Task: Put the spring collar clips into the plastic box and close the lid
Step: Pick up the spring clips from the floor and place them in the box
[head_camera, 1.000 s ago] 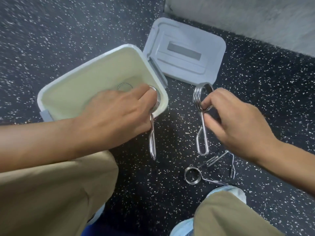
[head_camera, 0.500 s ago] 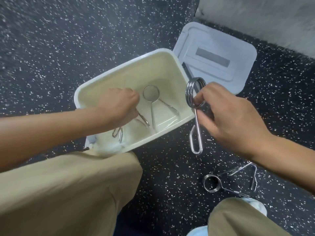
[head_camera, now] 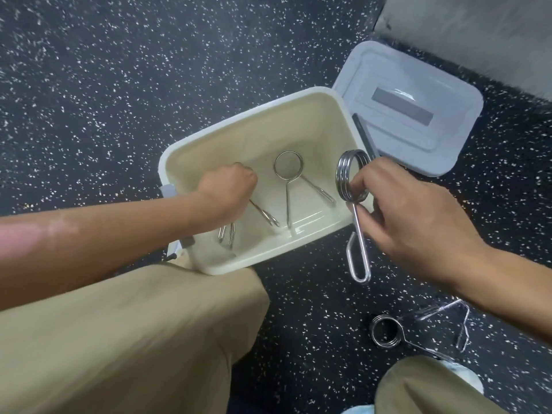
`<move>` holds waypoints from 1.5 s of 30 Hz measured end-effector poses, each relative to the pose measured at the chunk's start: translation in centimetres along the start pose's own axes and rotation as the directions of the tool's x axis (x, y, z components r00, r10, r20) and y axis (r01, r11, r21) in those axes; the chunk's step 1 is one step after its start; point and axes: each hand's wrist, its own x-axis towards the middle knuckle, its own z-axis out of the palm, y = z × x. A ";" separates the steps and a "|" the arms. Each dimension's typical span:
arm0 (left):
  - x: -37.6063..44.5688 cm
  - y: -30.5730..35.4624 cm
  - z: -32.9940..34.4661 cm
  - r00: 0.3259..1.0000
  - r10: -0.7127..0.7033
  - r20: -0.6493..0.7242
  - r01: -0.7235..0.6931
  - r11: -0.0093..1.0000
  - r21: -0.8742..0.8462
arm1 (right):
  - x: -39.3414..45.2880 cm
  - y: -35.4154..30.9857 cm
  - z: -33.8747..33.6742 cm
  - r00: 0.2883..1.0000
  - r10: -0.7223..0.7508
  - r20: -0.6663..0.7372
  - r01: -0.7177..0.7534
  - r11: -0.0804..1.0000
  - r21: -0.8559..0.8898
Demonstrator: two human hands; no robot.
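Observation:
An open cream plastic box stands on the dark speckled floor, its grey lid lying flat behind it to the right. One steel spring collar clip lies on the box's bottom. My left hand is down inside the box, closed on a second clip whose handles stick out below the fist. My right hand holds a third clip by its coil just over the box's right rim, handles hanging outside. Another clip lies on the floor at the lower right.
My knees in tan trousers fill the lower left and lower right. A pale concrete wall base runs across the top right corner behind the lid. Speckled floor surrounds the box.
My left hand went from the box's rim down inside with its clip. My right hand carried its clip left to the box's right rim. The view shifted, so the box appears further right.

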 end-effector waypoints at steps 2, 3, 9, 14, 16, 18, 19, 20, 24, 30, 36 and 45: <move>0.1 -0.3 -0.1 1.000 -0.011 -0.005 0.011 1.000 -0.012 | 0.1 0.0 -0.2 1.000 -0.011 0.001 0.011 1.000 -0.020; 0.1 -0.4 -0.2 1.000 -0.009 -0.002 0.009 1.000 -0.013 | 0.3 0.1 -0.3 1.000 -0.022 0.005 0.022 0.999 -0.037; -0.4 -0.8 -1.0 0.999 0.000 0.044 0.001 1.000 -0.021 | 2.0 -0.2 -1.6 0.995 -0.092 0.039 0.096 0.983 -0.158; -0.6 -1.7 -1.2 0.997 0.024 0.068 -0.019 0.997 -0.074 | 4.8 -1.4 -2.4 0.980 -0.153 0.125 0.179 0.957 -0.229; -0.7 -2.1 -1.4 0.996 0.048 0.079 -0.037 0.991 -0.126 | 5.9 -2.0 -2.1 0.973 -0.162 0.167 0.202 0.943 -0.264; -0.8 -2.4 -1.9 0.995 0.068 0.071 -0.056 0.986 -0.157 | 7.0 -2.5 -1.2 0.966 -0.169 0.196 0.224 0.926 -0.305; -1.0 -2.6 -2.1 0.995 0.075 0.060 -0.065 0.985 -0.161 | 7.5 -2.6 -0.6 0.964 -0.169 0.208 0.229 0.922 -0.313; -1.2 -2.8 -2.4 0.996 0.083 0.045 -0.074 0.983 -0.165 | 8.0 -2.6 0.2 0.960 -0.169 0.221 0.234 0.920 -0.315; -2.2 -3.5 -3.2 0.992 0.122 -0.034 -0.126 0.978 -0.169 | 9.9 -1.8 3.7 0.951 -0.196 0.238 0.271 0.900 -0.342; -3.4 -3.4 -4.2 0.984 0.158 -0.084 -0.167 0.979 -0.114 | 12.3 -0.4 6.7 0.964 -0.105 0.245 0.212 0.858 -0.468; -3.9 -2.7 -4.3 0.988 0.142 -0.056 -0.149 0.978 -0.150 | 12.5 0.8 9.9 0.928 -0.124 0.351 0.312 0.773 -0.553; -4.2 -2.2 -4.3 0.988 0.146 -0.044 -0.150 0.979 -0.138 | 13.0 2.0 11.6 0.931 -0.197 0.308 0.342 0.765 -0.546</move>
